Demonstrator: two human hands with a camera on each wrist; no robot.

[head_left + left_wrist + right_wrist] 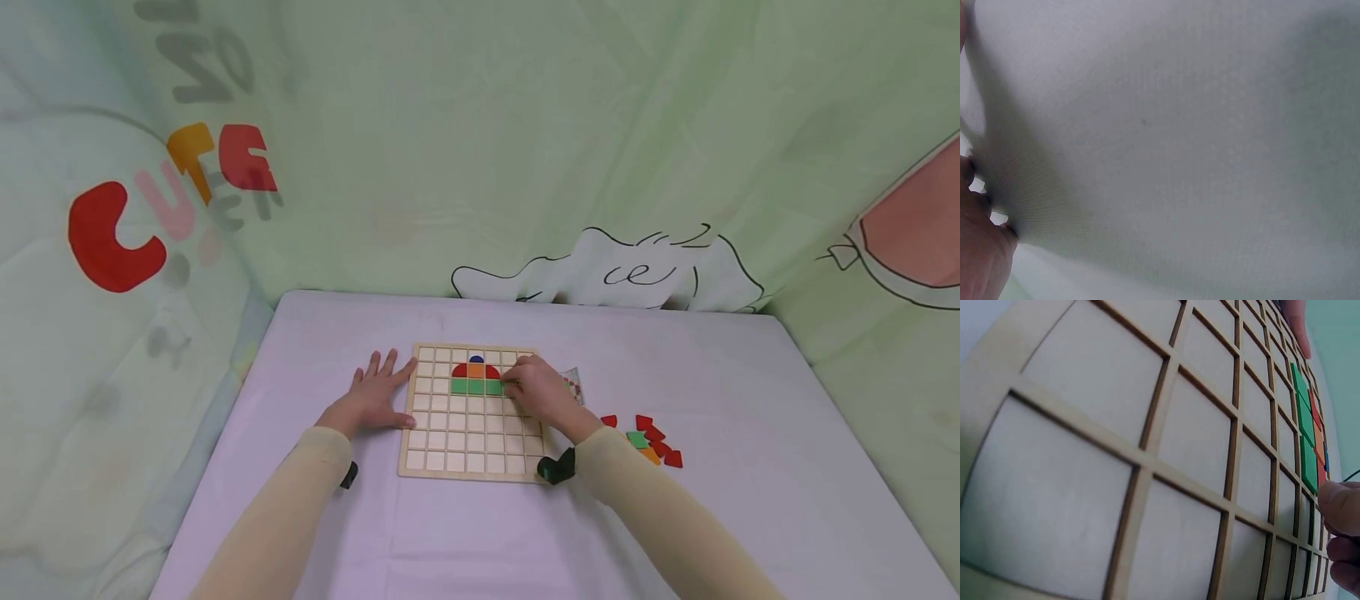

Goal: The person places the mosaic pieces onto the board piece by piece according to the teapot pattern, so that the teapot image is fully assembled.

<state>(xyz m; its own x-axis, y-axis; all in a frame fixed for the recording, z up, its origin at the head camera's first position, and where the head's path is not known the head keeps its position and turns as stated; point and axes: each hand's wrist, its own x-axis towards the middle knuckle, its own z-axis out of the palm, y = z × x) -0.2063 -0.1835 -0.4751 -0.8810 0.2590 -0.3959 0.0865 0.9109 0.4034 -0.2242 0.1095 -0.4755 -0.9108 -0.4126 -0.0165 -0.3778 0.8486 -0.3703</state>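
Note:
A wooden grid board [454, 477] lies on the table. In its upper part sits a row of green tiles [476, 387], below an orange tile [476, 371] flanked by red rounded tiles [460, 372], with a blue half-round tile [476, 359] on top. My left hand [370, 397] is spread flat at the board's left edge, thumb and forefinger touching the frame. Over the right side, my right hand [538, 387] is curled, thumb and forefinger pinching at the right-hand red tile [1321, 477]; the fingers partly hide that tile in the right wrist view.
Loose red [673, 459], green [636, 439] and orange tiles lie on the table right of the board. A small patterned card [573, 383] pokes out behind the right hand. Printed cloth walls stand behind the table and at its sides. Pale cloth [1172, 137] fills most of the left wrist view.

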